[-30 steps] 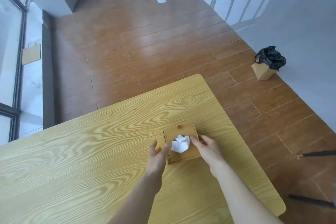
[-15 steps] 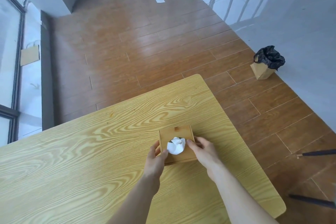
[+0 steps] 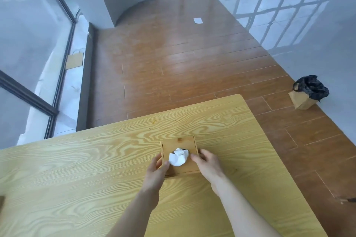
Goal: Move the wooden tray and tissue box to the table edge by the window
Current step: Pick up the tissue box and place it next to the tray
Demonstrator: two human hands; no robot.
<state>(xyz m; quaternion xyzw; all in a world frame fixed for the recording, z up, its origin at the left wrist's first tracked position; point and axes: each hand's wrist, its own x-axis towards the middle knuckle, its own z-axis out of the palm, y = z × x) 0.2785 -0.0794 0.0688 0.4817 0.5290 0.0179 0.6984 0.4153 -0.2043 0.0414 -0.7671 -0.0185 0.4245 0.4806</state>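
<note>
A square wooden tissue box [image 3: 180, 143] sits on the pale wood-grain worktop [image 3: 96, 159], in the right half of the surface and set back from the far edge. A white tissue [image 3: 178, 157] stands crumpled out of the round opening in its lid.

Both bare hands are on the box. The left hand [image 3: 156, 173] wraps the box's near left corner, thumb lying on the lid just beside the tissue and fingers curled down the left side; its grip is closed on the box. The right hand [image 3: 207, 163] presses against the right side, fingertips [image 3: 193, 157] reaching onto the lid's right edge, so its grip also clamps the box. The box is held between the two hands; whether its base is touching the worktop or lifted just clear cannot be told.

At the far left edge of the picture a small brown corner [image 3: 1, 201] shows on the worktop; what it belongs to cannot be told.

The window [image 3: 28, 54] runs along the left, beyond the worktop's left end, well apart from the box. On the sill by it lies a flat brown paper bag [image 3: 75, 60]. The floor [image 3: 183, 63] is brown planks. Against the right wall stands a small brown bin with a black liner [image 3: 308, 92], and a white scrap of paper [image 3: 198, 20] lies on the floor farther off.
</note>
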